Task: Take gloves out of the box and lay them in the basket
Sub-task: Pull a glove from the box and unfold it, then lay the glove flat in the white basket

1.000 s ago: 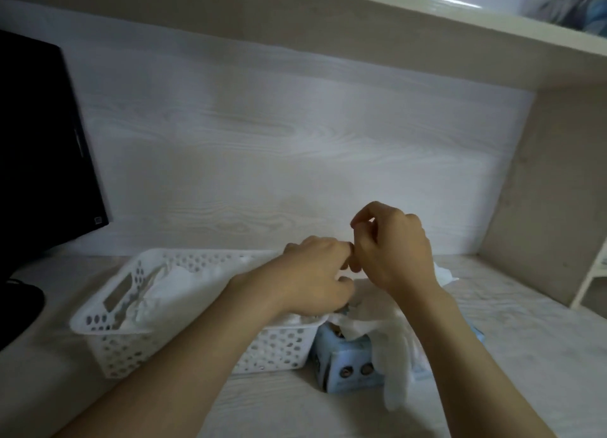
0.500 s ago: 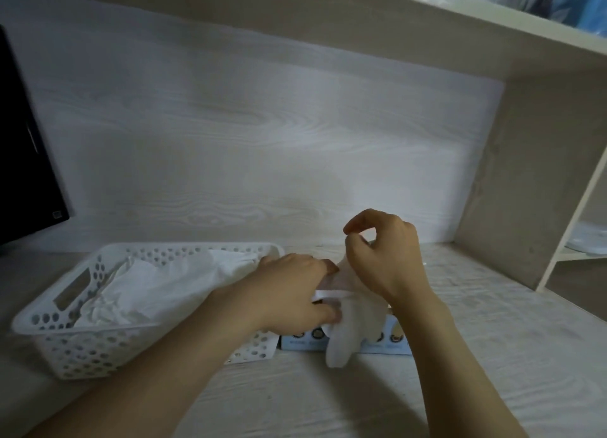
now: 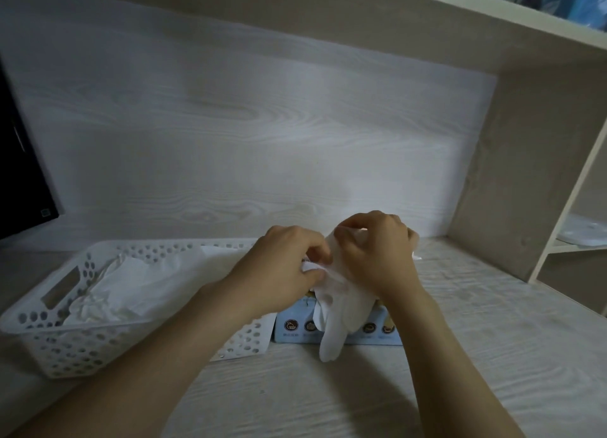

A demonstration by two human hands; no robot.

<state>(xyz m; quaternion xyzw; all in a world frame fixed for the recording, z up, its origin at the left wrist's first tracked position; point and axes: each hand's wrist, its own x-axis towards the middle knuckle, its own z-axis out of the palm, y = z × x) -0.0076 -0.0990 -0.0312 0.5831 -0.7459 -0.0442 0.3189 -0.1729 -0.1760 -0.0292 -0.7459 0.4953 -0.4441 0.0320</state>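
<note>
A white perforated basket (image 3: 49, 335) stands on the desk at the left, with white gloves (image 3: 128, 286) lying inside it. Right beside it sits a light blue glove box (image 3: 295, 327), mostly hidden under my hands. One white glove (image 3: 335, 326) hangs from above the box, its fingers drooping down over the box front to the desk. My left hand (image 3: 279, 273) pinches the glove's edge at its left side. My right hand (image 3: 374, 253) pinches the same glove at its upper part, thumb and forefinger curled round the material.
A dark monitor (image 3: 19, 181) stands at the far left. The wood-grain back panel (image 3: 249, 135) rises behind the desk, a shelf (image 3: 492, 20) runs overhead, and a side panel (image 3: 525, 181) with a lower shelf closes off the right.
Both hands have gone on working the glove above the box; it hangs lower over the box front now. The camera view has shifted right, so the basket sits further left.
</note>
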